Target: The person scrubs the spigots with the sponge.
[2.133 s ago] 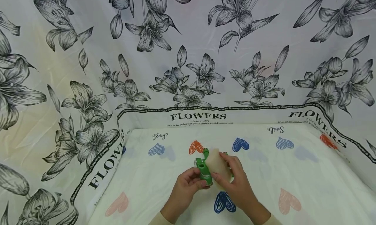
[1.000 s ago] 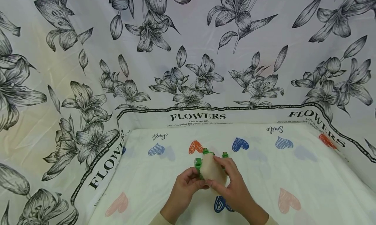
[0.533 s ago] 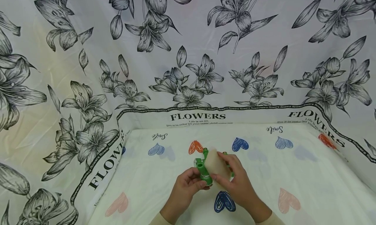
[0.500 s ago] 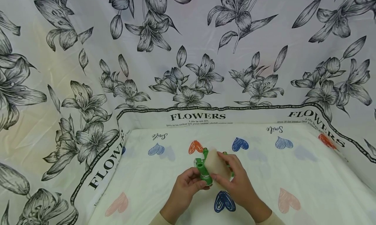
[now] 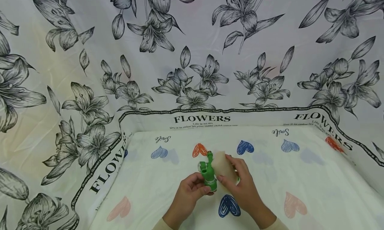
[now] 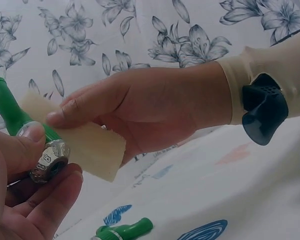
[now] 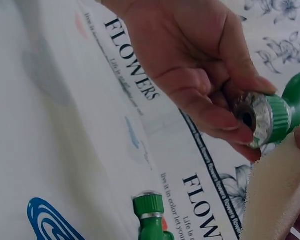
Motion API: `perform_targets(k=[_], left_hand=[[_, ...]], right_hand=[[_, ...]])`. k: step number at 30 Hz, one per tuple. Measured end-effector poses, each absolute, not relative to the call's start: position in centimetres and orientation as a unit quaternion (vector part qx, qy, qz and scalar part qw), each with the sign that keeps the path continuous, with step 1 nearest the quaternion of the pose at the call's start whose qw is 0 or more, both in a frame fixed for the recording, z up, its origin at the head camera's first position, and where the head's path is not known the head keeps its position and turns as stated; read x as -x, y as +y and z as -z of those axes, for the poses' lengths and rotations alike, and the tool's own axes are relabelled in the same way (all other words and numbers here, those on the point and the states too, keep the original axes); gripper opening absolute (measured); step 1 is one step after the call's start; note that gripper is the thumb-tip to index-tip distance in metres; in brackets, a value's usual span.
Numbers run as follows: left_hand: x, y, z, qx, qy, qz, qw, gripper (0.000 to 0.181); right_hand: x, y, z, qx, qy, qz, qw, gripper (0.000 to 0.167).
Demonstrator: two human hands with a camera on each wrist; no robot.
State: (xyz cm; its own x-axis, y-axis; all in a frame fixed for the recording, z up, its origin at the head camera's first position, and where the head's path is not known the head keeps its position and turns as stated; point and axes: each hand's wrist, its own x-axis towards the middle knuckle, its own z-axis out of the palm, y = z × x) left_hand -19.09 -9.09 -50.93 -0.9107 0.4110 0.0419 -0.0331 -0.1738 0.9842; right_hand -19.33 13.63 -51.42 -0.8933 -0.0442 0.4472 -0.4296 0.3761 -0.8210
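In the head view my left hand (image 5: 190, 193) pinches the metal-collared end of a green plastic tap (image 5: 209, 176), held above the cloth-covered table. Close by, my right hand (image 5: 244, 190) grips a cream sponge-like pad (image 5: 223, 170) against the tap's right side. From the left wrist, the pad (image 6: 92, 150) shows behind the tap's green body (image 6: 7, 105), and the metal collar (image 6: 49, 161) sits between thumb and fingers. The right wrist view shows the left hand (image 7: 200, 75) around the clear-and-silver ring, with the pad (image 7: 275, 195) just below the tap.
Beyond the hands stands another green tap piece (image 5: 210, 155). A green tap also appears on the table in the left wrist view (image 6: 127, 231) and the right wrist view (image 7: 150, 215). A heart-print cloth (image 5: 168, 196) covers the table; flower-print curtains (image 5: 192, 40) surround it.
One second ago the pad covered most of the held tap; it has since swung right, uncovering the green body. The left hand stays nearly in place, the tap turned slightly.
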Motion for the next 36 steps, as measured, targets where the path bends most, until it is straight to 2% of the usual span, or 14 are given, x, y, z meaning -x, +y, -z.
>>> perform_targets(k=[4, 9, 13, 23, 36], left_hand=[[19.1, -9.0, 51.0, -0.148, 0.626, -0.753, 0.141, 0.032], [19.4, -8.9, 51.0, -0.132, 0.630, -0.755, 0.127, 0.034], [19.7, -9.0, 51.2, -0.110, 0.642, -0.752, 0.101, 0.036], [19.5, -8.8, 50.8, -0.085, 0.633, -0.767, 0.069, 0.045], [19.6, -9.1, 50.9, -0.114, 0.633, -0.762, 0.078, 0.050]], right_hand=[[18.9, 13.2, 51.4, -0.167, -0.799, -0.551, 0.174, 0.066], [18.1, 12.4, 50.9, -0.191, -0.793, -0.561, 0.143, 0.064], [17.5, 11.8, 50.5, -0.217, -0.789, -0.560, 0.129, 0.066], [17.0, 11.4, 50.0, -0.267, -0.776, -0.554, 0.141, 0.070], [18.1, 12.1, 51.3, -0.219, -0.791, -0.551, 0.151, 0.067]])
